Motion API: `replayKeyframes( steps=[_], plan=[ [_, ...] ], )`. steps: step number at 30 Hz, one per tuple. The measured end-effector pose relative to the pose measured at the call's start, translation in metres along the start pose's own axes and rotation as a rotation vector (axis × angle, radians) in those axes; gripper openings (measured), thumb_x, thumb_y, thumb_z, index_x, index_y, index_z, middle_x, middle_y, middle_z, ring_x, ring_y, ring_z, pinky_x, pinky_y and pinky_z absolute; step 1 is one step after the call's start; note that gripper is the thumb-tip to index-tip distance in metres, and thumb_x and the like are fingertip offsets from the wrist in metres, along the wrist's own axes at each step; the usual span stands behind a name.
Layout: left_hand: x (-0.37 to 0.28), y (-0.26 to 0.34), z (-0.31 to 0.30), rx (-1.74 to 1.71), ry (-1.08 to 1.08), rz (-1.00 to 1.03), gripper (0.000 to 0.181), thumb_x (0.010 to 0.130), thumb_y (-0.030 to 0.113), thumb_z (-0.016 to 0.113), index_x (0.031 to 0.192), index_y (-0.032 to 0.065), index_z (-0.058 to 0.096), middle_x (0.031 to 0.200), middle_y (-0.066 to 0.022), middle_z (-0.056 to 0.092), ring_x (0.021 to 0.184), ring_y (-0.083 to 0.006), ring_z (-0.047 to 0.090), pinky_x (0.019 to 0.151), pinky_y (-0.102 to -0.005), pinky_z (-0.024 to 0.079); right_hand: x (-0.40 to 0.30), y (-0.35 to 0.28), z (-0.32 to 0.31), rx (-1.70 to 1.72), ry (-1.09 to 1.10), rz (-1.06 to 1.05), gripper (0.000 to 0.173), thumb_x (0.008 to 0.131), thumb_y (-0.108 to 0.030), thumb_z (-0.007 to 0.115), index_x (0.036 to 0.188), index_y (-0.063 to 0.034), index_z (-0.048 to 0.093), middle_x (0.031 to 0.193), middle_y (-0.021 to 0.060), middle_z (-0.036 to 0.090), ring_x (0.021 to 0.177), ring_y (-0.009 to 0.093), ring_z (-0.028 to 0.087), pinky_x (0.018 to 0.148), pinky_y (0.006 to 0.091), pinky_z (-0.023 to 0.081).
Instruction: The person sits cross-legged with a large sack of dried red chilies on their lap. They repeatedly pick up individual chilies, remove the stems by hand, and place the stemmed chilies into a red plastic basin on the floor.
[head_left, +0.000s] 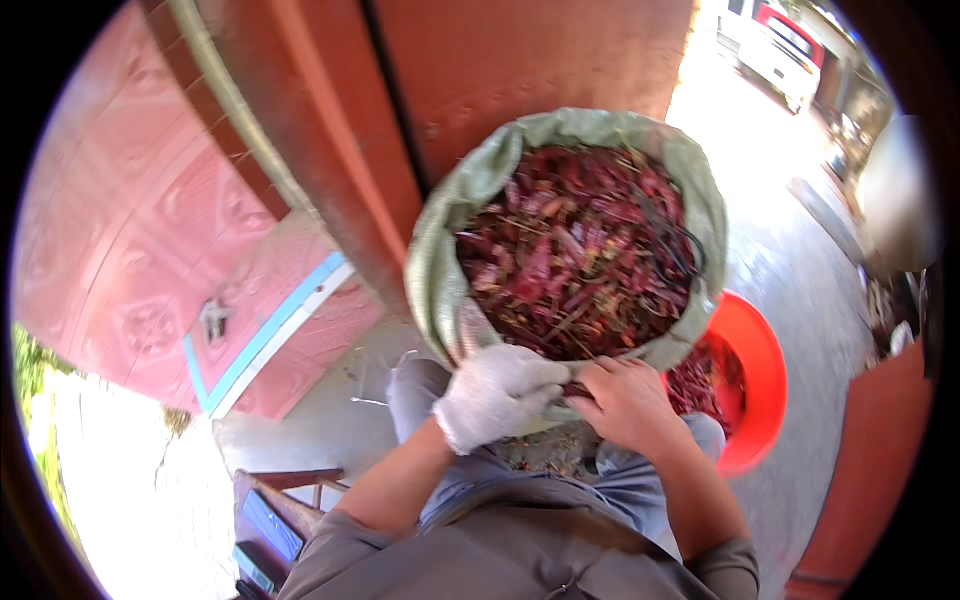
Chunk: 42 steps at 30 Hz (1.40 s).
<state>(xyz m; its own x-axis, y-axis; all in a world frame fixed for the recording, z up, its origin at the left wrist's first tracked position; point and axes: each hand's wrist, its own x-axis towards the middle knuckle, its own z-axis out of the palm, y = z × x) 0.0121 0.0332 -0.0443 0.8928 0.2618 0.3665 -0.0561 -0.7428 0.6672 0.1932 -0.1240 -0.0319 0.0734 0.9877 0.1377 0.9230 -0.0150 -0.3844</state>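
Observation:
A green woven sack (436, 281) with a rolled rim stands in front of me, filled with cut dried red chilies (570, 247) and stem bits. Dark scissors (664, 232) lie on the chilies near the right side of the rim. My left hand (499, 390), in a white knit glove, is at the sack's near rim. Beside it is my bare right hand (630, 401). Both hands' fingertips pinch a dark red piece, apparently a dried chili (576, 391), which they largely hide.
A red-orange plastic basin (769, 375) holding dried chilies stands to the right of my knee. Behind the sack is a reddish-brown door panel (540, 60). A wooden stool (255, 491) at lower left carries a phone (271, 525). A pink embossed door (150, 225) stands left.

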Motion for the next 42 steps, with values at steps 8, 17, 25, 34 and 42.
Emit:
replayKeyframes(
  steps=[8, 17, 25, 34, 42],
  plan=[
    [-0.007, 0.0, 0.033, 0.051, -0.039, -0.108, 0.02, 0.088, 0.028, 0.072, 0.098, 0.0099, 0.073, 0.093, -0.0138, 0.072, 0.094, -0.039, 0.07, 0.083, -0.0505, 0.055, -0.009, 0.021, 0.027, 0.169, -0.085, 0.026, 0.031, 0.092, -0.025, 0.072, 0.094, 0.0041, 0.06, 0.089, 0.0275, 0.069, 0.09, 0.051, 0.067, 0.077, 0.0585, 0.051],
    [-0.01, -0.006, 0.043, -0.276, 0.109, -0.255, 0.015, 0.093, 0.014, 0.069, 0.103, 0.0049, 0.075, 0.098, -0.0137, 0.074, 0.096, -0.0324, 0.072, 0.086, -0.0422, 0.056, -0.006, 0.011, 0.03, 0.304, 0.086, -0.03, 0.026, 0.083, -0.009, 0.077, 0.08, 0.0028, 0.054, 0.081, 0.0257, 0.063, 0.079, 0.051, 0.062, 0.066, 0.0541, 0.047],
    [-0.034, 0.004, 0.029, -1.015, 0.207, -0.58, 0.011, 0.101, 0.004, 0.065, 0.11, -0.0009, 0.069, 0.099, -0.0043, 0.072, 0.091, -0.0105, 0.067, 0.083, -0.0272, 0.055, 0.006, -0.004, 0.035, 0.308, 0.228, -0.252, 0.033, 0.086, -0.012, 0.08, 0.078, -0.0047, 0.05, 0.075, 0.0149, 0.055, 0.069, 0.04, 0.057, 0.062, 0.049, 0.046],
    [-0.038, 0.007, 0.049, -1.481, 0.312, -0.668, 0.01, 0.103, 0.012, 0.067, 0.1, 0.0027, 0.068, 0.09, -0.0068, 0.07, 0.081, -0.018, 0.068, 0.074, -0.0315, 0.056, -0.007, -0.003, 0.051, 0.351, 0.435, -0.329, 0.021, 0.083, -0.011, 0.083, 0.092, -0.0048, 0.065, 0.081, 0.0099, 0.063, 0.071, 0.032, 0.062, 0.064, 0.0438, 0.049],
    [-0.054, 0.001, 0.034, -0.963, 0.029, -0.711, 0.022, 0.091, 0.019, 0.082, 0.101, 0.002, 0.073, 0.09, -0.0086, 0.074, 0.084, -0.0235, 0.07, 0.078, -0.0369, 0.057, -0.016, -0.001, 0.041, 0.365, 0.39, -0.285, 0.019, 0.087, -0.008, 0.08, 0.1, -0.0021, 0.068, 0.087, 0.012, 0.068, 0.075, 0.033, 0.066, 0.067, 0.0426, 0.052]
  ],
)
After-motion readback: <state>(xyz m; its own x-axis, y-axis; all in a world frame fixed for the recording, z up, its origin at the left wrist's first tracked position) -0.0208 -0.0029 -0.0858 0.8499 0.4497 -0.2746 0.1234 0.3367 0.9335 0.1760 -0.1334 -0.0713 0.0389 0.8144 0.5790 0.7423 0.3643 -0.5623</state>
